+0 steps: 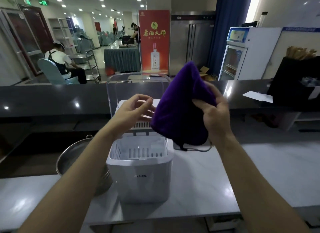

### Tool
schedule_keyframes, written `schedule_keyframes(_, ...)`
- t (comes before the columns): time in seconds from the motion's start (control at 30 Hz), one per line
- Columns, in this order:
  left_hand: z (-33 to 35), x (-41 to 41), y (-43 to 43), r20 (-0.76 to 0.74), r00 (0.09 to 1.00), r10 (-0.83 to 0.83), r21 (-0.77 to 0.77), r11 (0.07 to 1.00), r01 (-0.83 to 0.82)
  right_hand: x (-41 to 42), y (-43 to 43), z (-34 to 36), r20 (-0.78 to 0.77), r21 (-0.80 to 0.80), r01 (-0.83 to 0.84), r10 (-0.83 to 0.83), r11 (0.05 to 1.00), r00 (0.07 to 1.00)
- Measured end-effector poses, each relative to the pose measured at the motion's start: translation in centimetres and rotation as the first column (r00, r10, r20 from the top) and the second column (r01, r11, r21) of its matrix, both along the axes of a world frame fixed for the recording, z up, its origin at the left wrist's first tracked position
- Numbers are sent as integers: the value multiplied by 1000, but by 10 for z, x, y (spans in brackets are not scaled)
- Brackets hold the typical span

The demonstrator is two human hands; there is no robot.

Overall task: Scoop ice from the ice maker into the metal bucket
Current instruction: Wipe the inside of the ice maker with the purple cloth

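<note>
A white ice maker (140, 177) stands on the pale counter in front of me, its clear lid (136, 87) tipped up and its inner basket exposed. A metal bucket (76, 160) sits just to its left, partly hidden by my left forearm. My right hand (214, 114) grips a purple velvet drawstring pouch (183, 108) above the right side of the ice maker; its cord dangles below. My left hand (133, 111) hovers beside the pouch over the ice maker, fingers loosely bent and holding nothing. No scoop is visible.
A dark raised counter ledge (52, 101) runs across behind the ice maker. A black bag (294, 83) and white paper (258, 96) lie on it at the right. Beyond are a red banner, fridges, tables and seated and standing people.
</note>
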State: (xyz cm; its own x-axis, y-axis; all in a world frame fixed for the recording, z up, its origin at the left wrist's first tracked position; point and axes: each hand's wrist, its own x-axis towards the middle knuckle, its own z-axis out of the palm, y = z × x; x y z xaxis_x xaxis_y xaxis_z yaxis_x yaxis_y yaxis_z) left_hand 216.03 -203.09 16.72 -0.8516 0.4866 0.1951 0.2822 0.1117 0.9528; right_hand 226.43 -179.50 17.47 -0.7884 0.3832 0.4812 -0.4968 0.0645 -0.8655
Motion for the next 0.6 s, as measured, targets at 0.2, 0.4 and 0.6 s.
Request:
schedule_keyframes(0.2,-19,-26,-53,-72,983,168,-112,978,-175,-28,0,-6,-362,583,425,-247,692,899)
schedule_keyframes(0.4,-61,-35,-72,-171,972,160,-279,938,-204,-45,-10,-82,-166,780,375,-412,502,896)
schedule_keyframes(0.6,-88,-38,-59,-255,963,82,-331,929,-167,-38,-34,-125,153,736,202,-449,646,880)
